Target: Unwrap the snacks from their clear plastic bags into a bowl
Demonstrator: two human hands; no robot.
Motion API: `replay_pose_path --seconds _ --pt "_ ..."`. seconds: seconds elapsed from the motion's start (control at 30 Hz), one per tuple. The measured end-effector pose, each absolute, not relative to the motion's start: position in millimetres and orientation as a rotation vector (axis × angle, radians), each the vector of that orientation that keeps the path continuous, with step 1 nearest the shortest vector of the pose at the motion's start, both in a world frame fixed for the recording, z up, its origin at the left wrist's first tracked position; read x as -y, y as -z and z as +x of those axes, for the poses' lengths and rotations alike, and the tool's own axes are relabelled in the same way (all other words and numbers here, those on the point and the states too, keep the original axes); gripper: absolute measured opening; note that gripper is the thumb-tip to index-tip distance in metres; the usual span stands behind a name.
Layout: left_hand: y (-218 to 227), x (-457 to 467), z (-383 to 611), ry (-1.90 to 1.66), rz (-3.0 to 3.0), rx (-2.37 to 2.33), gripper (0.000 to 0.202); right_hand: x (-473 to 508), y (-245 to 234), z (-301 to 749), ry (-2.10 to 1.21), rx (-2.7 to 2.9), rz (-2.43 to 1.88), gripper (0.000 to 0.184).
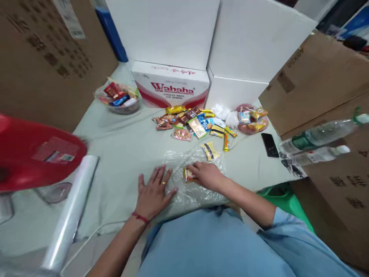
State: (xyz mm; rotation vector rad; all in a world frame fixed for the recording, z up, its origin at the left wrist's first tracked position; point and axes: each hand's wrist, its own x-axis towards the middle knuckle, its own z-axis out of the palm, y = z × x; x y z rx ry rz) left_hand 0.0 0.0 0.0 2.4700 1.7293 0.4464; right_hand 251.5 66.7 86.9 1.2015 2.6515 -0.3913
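Observation:
My left hand (152, 190) lies flat with fingers spread on the edge of a clear plastic bag (196, 165) spread on the pale green cloth. My right hand (206, 175) rests on the same bag, its fingers closed on a small yellow and red snack packet (188, 174). Just beyond the bag lies a yellow packet (211, 151). A pile of several mixed snack packets (190, 123) sits farther back in the middle.
A clear bowl of snacks (119, 99) stands back left, a pink plate of snacks (253, 120) back right. A black phone (270, 144), two water bottles (319, 135), a film roll (70, 213), a red stool (34, 154), and white (170, 82) and brown boxes surround the cloth.

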Motion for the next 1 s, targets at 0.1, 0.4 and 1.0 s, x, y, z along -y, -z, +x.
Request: replay_pose_path --seconds 0.1,0.4,1.0 --pt "-6 5 -5 -0.529 2.457 -1.727 0.073 -62 -98 262 0.412 -2.716 1.266 0.067" --pt "-25 15 -4 -0.674 2.706 -1.538 0.073 0 -82 346 0.544 -3.028 1.201 0.057" --pt "-15 6 -13 -0.786 2.329 -1.444 0.02 -53 -104 348 1.073 -3.205 1.019 0.021"
